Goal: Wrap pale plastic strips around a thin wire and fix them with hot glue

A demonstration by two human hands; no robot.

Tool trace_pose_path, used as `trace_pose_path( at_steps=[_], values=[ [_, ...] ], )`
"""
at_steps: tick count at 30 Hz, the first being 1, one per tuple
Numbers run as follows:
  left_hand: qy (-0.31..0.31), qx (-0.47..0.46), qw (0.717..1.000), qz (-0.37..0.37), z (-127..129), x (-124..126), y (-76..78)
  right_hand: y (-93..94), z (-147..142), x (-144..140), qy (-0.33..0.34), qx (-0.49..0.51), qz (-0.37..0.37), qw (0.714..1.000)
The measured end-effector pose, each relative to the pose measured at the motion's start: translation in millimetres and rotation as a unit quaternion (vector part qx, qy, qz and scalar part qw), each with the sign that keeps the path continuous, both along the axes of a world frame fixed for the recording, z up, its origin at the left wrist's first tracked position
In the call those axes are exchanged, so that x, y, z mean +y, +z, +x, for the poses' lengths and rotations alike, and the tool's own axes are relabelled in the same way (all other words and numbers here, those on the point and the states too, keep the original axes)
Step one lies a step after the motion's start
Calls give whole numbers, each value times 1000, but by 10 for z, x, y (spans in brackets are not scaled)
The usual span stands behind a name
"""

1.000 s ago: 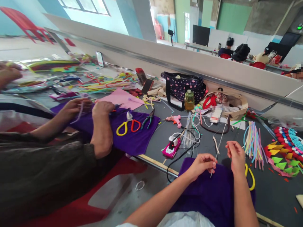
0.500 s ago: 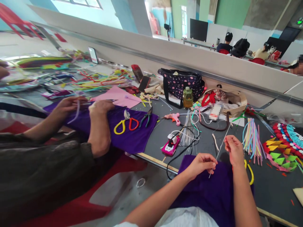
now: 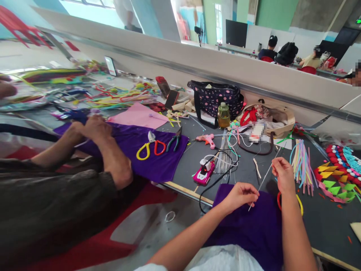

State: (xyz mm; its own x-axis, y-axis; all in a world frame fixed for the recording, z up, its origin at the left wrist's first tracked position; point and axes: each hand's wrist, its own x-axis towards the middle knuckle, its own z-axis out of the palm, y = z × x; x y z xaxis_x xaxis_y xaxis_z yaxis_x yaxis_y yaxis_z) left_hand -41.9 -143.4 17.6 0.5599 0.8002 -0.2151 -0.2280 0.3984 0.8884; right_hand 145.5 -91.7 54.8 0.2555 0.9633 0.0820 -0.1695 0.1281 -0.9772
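Observation:
My left hand (image 3: 243,195) pinches a thin pale wire (image 3: 263,180) near its lower end, above a purple cloth (image 3: 245,229) at the table edge. My right hand (image 3: 282,173) is closed by the wire's upper part, thumb and fingertips together on it. The wire slants up to the right, its tip reaching past my right hand. Scissors with red and yellow handles (image 3: 300,206) lie partly hidden behind my right forearm. A bundle of pastel fuzzy stems (image 3: 303,165) is right of that hand.
A pink glue gun (image 3: 208,140), clear sticks (image 3: 224,154) and a magenta power adapter (image 3: 203,173) with cables lie left of my hands. A co-worker's hands (image 3: 94,130) work over another purple cloth (image 3: 166,169) with scissors (image 3: 150,146) and pliers (image 3: 174,140).
My right hand has shifted slightly right along the wire, while my left hand stays nearly in place. The co-worker's hands have drawn together and moved left.

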Motion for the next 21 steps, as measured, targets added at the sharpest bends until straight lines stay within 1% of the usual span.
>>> trace_pose_path(
  at_steps=[8, 16, 21],
  values=[
    [5, 1, 1000, 5, -4, -11, -10, 28, 4, -19, 12, -24, 0, 1000],
    [-23, 4, 1000, -1, -21, -9, 25, 36, 15, -39, 26, -25, 15, 999],
    [-27, 1, 1000, -4, 2, 3, 61, 48, 1, -63, 10, -26, 19, 999]
  ],
)
